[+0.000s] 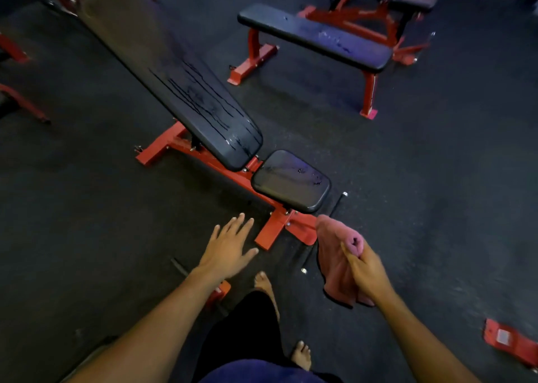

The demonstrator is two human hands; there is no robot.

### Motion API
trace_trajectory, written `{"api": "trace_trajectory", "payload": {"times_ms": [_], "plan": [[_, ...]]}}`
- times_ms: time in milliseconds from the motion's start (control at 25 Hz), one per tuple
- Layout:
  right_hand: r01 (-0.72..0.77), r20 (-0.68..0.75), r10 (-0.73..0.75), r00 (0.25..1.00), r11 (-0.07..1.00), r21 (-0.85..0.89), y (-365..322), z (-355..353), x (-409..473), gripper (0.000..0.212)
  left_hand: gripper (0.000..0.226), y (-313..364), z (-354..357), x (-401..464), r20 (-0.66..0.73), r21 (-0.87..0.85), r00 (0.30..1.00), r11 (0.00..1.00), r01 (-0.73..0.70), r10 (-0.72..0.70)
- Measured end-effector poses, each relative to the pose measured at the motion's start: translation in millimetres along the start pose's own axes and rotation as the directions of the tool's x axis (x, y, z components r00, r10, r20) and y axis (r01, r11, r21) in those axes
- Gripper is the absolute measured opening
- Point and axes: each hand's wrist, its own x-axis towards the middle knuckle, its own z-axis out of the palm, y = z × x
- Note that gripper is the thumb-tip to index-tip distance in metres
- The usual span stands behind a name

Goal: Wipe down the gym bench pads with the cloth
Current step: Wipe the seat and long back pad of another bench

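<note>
An adjustable gym bench on a red frame (273,228) stands in front of me. Its long black back pad (174,77) is inclined and streaked with wet lines near its lower end. The small black seat pad (291,180) below it carries a few droplets. My right hand (365,272) grips a pink cloth (334,254), which hangs down just right of the bench's near foot. My left hand (228,247) hovers with fingers spread above the floor, left of that foot, holding nothing.
A flat bench with a black pad (314,36) and red legs stands at the back right, more red equipment (378,13) behind it. Red frames (17,97) lie at the left edge, a red foot (509,342) at lower right. My bare feet (266,283) stand on dark rubber floor.
</note>
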Motion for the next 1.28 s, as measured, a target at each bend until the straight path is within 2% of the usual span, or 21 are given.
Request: {"api": "trace_trajectory", "payload": {"times_ms": [160, 320, 400, 520, 560, 640, 720, 800, 880, 960, 1040, 1120, 1240, 1280], "plan": [[-0.058, 0.044, 0.061, 0.997, 0.995, -0.076, -17.4, 3.3, 74.7, 0.025, 0.07, -9.3, -15.5, 99.7, 0.017, -0.334, 1.0, 0.942, 0.023, -0.019], [-0.066, -0.003, 0.067, 0.998, 0.977, -0.202, -43.9, 17.8, 166.4, 0.026, 0.067, -47.9, -31.6, 215.8, 0.062, -0.358, 0.998, 0.933, 0.041, -0.019], [-0.009, -0.032, -0.001, 0.999, 0.955, -0.297, -56.0, 29.1, 220.3, 0.053, 0.067, -72.9, -38.7, 271.4, 0.084, -0.257, 0.996, 0.966, 0.01, 0.012], [-0.003, -0.073, -0.035, 0.997, 0.882, -0.471, -66.2, 62.2, 306.2, 0.061, 0.074, -115.0, -44.4, 355.3, 0.098, 0.076, 0.988, 0.989, -0.123, 0.115], [0.005, -0.054, -0.038, 0.998, 0.859, -0.512, -63.9, 78.1, 337.5, 0.061, 0.079, -129.2, -45.8, 386.2, 0.112, 0.216, 0.983, 0.962, -0.165, 0.144], [0.073, 0.04, -0.061, 0.997, 0.804, -0.59, -51.8, 111.9, 398.9, 0.062, 0.084, -161.3, -45.7, 453.0, 0.119, 0.507, 0.969, 0.826, -0.247, 0.217], [0.13, 0.126, -0.063, 0.99, 0.755, -0.643, -28.4, 141.3, 446.5, 0.064, 0.083, -194.8, -48.0, 514.5, 0.111, 0.669, 0.956, 0.692, -0.273, 0.27], [0.123, 0.154, -0.031, 0.988, 0.764, -0.634, -8.9, 161.6, 469.6, 0.065, 0.08, -219.1, -47.0, 546.2, 0.07, 0.733, 0.953, 0.633, -0.249, 0.293], [0.173, 0.173, -0.077, 0.982, 0.737, -0.654, 11.8, 184.3, 480.5, 0.069, 0.08, -242.9, -35.4, 559.6, 0.036, 0.755, 0.933, 0.603, -0.26, 0.358], [0.213, 0.151, -0.15, 0.977, 0.658, -0.722, 29.7, 201.0, 485.7, 0.072, 0.079, -246.0, -29.7, 562.3, 0.012, 0.747, 0.907, 0.599, -0.288, 0.421], [0.261, 0.18, -0.192, 0.965, 0.611, -0.747, 35.6, 216.3, 484.0, 0.075, 0.078, -245.8, -33.3, 560.1, 0.0, 0.72, 0.906, 0.629, -0.293, 0.423], [0.276, 0.197, -0.195, 0.961, 0.597, -0.754, 35.4, 219.1, 492.0, 0.077, 0.077, -246.8, -32.2, 563.9, -0.005, 0.729, 0.903, 0.619, -0.291, 0.429], [0.264, 0.24, -0.122, 0.963, 0.6, -0.755, 34.8, 221.7, 517.3, 0.096, 0.075, -247.6, -30.0, 564.3, 0.014, 0.731, 0.9, 0.609, -0.306, 0.435], [0.295, 0.258, -0.15, 0.954, 0.601, -0.743, 33.9, 221.7, 523.0, 0.094, 0.075, -250.5, -27.7, 564.2, 0.0, 0.734, 0.898, 0.609, -0.299, 0.441]]}}
